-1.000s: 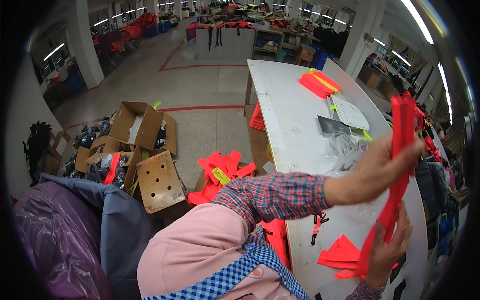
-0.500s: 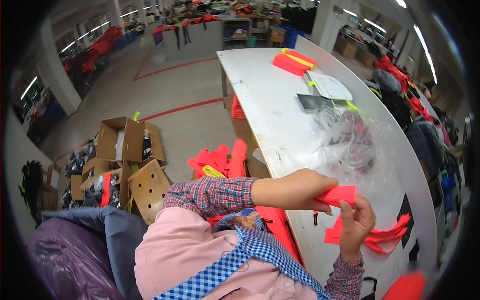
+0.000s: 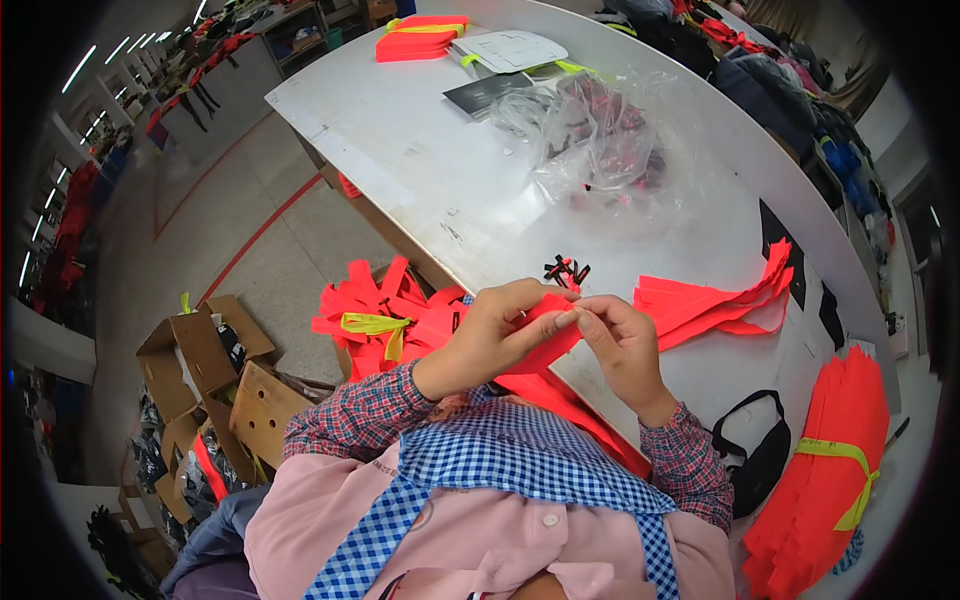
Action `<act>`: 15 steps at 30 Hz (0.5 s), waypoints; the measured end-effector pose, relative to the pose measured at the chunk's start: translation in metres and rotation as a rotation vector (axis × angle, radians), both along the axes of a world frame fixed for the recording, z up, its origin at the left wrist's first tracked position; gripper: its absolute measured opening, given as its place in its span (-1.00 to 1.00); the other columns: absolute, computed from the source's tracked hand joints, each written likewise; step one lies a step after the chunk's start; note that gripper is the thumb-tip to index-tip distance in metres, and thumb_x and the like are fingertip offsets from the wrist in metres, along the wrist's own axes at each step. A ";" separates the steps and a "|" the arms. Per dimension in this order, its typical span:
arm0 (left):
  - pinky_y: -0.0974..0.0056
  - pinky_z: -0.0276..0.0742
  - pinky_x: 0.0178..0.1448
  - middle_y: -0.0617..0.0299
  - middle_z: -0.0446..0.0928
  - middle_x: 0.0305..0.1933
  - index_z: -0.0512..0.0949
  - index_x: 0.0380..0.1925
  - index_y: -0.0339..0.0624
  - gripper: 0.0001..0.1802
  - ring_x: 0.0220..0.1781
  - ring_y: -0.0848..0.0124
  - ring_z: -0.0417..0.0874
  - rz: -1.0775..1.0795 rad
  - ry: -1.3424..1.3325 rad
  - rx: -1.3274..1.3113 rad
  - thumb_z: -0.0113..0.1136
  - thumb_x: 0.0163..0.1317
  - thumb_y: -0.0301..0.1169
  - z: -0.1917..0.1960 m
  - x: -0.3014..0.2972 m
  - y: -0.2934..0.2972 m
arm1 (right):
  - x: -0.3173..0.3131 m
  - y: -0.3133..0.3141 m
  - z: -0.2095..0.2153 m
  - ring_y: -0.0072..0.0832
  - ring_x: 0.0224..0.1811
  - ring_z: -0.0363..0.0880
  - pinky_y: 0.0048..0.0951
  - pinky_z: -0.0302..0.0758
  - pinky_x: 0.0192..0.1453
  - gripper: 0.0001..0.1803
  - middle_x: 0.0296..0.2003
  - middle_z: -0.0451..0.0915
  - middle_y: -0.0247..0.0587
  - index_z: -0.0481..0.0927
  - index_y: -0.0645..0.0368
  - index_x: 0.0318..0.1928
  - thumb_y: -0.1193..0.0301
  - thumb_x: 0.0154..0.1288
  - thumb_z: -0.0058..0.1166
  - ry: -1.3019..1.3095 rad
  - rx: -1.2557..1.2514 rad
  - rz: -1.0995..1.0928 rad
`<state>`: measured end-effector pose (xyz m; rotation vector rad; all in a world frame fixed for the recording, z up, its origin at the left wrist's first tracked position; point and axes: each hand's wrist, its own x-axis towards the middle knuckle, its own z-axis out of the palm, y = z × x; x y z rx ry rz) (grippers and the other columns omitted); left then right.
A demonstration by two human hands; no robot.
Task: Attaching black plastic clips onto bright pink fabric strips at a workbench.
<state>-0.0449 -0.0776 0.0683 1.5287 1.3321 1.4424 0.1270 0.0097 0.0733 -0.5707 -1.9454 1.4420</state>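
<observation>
Close in front of my chest, over the near edge of the white table point(image 3: 400, 170), my left hand point(image 3: 495, 335) is closed around a bright red-orange fabric strip point(image 3: 548, 348). My right hand point(image 3: 628, 350) pinches the far end of that strip, thumb against fingers, nearly touching the left fingertips. Whether the strip is one layer or several I cannot tell. More loose red-orange strips point(image 3: 705, 308) lie fanned out on the table beyond my right hand. Just past my fingers sits a small cluster of black and red pieces point(image 3: 567, 270).
A clear plastic bag point(image 3: 610, 150) with dark red contents lies farther back, near a stack of red-orange pieces point(image 3: 418, 42). At right are a tied strip bundle point(image 3: 825, 475) and a black strap item point(image 3: 760, 440). Left, another bundle point(image 3: 375, 315) stands near cardboard boxes point(image 3: 185, 365).
Both hands have come in toward my chest and to the left with the strip, fingertips now closer together. The view has turned, bringing the right-hand bundle and small black pieces into sight.
</observation>
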 end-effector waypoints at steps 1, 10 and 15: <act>0.36 0.50 -0.23 0.10 0.62 -0.30 0.61 -0.13 -0.30 -0.76 -0.29 0.42 0.62 0.046 0.050 0.063 0.25 0.26 -0.40 -0.002 0.001 0.001 | 0.000 -0.001 -0.003 -0.72 -0.35 0.53 -0.64 0.45 -0.27 -0.84 -0.39 0.63 -0.35 0.58 0.32 -0.16 0.45 0.38 0.07 -0.003 -0.008 -0.009; 0.33 0.50 -0.44 0.14 0.57 -0.39 0.65 -0.15 -0.19 -0.69 -0.43 0.30 0.61 0.183 0.647 0.470 0.32 0.03 -0.57 -0.025 0.013 -0.006 | -0.009 -0.024 -0.050 -0.77 -0.45 0.36 -0.71 0.34 -0.35 -0.86 -0.45 0.44 -0.47 0.46 0.21 -0.27 0.44 0.47 -0.11 0.288 -0.585 0.012; 0.34 0.53 -0.37 0.13 0.59 -0.36 0.65 -0.13 -0.20 -0.68 -0.40 0.30 0.63 0.138 0.489 0.268 0.30 0.05 -0.63 -0.033 0.017 -0.004 | 0.003 0.001 -0.077 -0.77 -0.34 0.43 -0.69 0.43 -0.23 -0.79 -0.39 0.49 -0.44 0.51 0.23 -0.24 0.36 0.49 -0.09 0.206 -0.743 0.071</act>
